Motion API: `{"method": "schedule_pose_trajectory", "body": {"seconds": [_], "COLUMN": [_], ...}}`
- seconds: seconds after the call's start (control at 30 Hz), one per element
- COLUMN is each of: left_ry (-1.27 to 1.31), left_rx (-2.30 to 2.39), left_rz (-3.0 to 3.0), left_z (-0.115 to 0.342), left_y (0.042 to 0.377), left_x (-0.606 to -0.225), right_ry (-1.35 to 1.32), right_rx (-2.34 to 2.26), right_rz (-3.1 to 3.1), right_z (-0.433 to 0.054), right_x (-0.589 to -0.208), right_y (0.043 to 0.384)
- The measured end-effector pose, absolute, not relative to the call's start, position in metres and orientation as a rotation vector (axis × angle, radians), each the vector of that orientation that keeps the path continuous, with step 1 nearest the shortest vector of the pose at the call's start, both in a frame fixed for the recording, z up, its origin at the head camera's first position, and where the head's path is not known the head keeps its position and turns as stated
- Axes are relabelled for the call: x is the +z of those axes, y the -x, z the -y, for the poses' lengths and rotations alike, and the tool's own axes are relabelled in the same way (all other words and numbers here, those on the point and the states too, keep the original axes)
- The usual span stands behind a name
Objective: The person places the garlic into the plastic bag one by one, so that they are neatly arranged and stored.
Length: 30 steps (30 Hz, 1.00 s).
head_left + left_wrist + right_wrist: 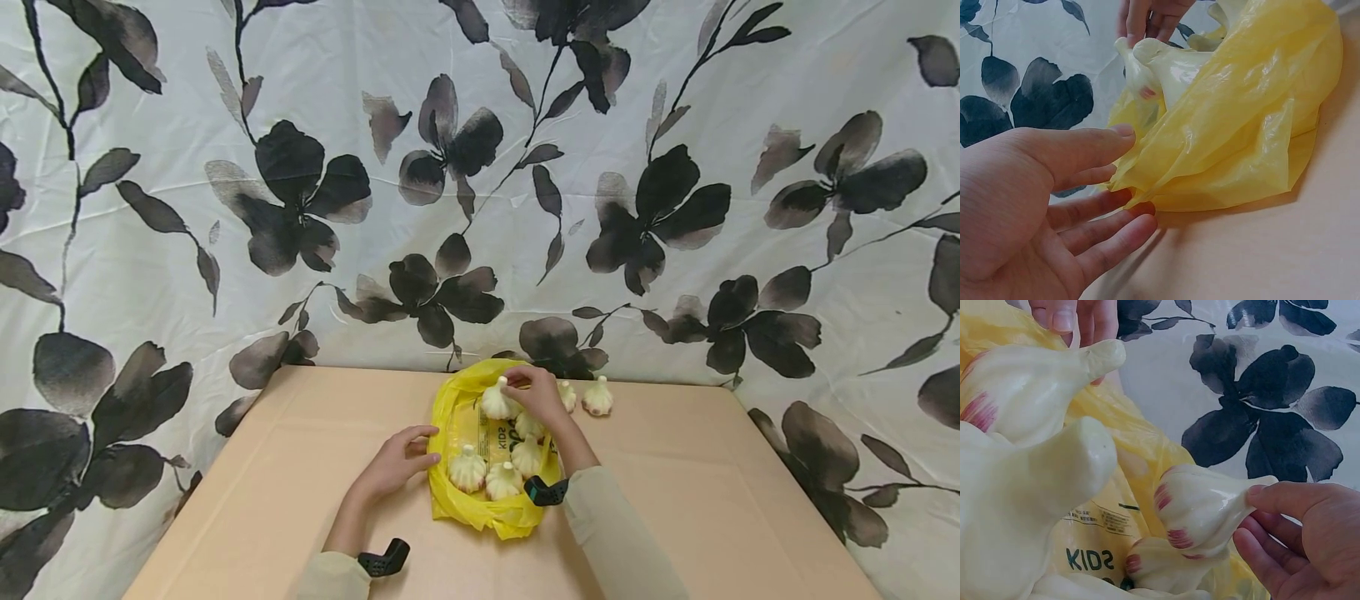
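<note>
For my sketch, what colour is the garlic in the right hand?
The garlic is cream with pinkish streaks, clearest in the right wrist view.

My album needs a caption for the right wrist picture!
Right hand pinches a garlic bulb; more bulbs sit in the yellow bag.

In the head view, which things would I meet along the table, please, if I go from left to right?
Left hand → yellow bag → right hand → rightmost garlic.
</note>
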<state>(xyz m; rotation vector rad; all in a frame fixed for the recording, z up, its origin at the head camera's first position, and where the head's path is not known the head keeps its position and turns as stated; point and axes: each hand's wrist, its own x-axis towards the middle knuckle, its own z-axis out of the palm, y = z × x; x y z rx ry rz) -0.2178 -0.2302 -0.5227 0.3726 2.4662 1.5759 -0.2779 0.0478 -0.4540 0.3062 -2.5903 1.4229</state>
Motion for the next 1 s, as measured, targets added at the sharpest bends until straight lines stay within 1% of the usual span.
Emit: {"method": "schedule_pose_trajectory", "body": {"seconds": [0.5,1.0], "left_ry": [-0.366,-0.342], "left_rx": [1.577,1.567], "left_rz": [-2.467,-2.515], "left_z": [0.232,0.222], "left_y": [0.217,0.226], "left_x": [-0.523,-0.523], "right_ry": [-0.284,-0.371], "right_rx": [1.410,1.419], "right_rz": [2.614,2.671], "right_z": [-0.037,-0.034], "right_x": [-0.459,-0.470], "right_y": [0.287,0.317]}}
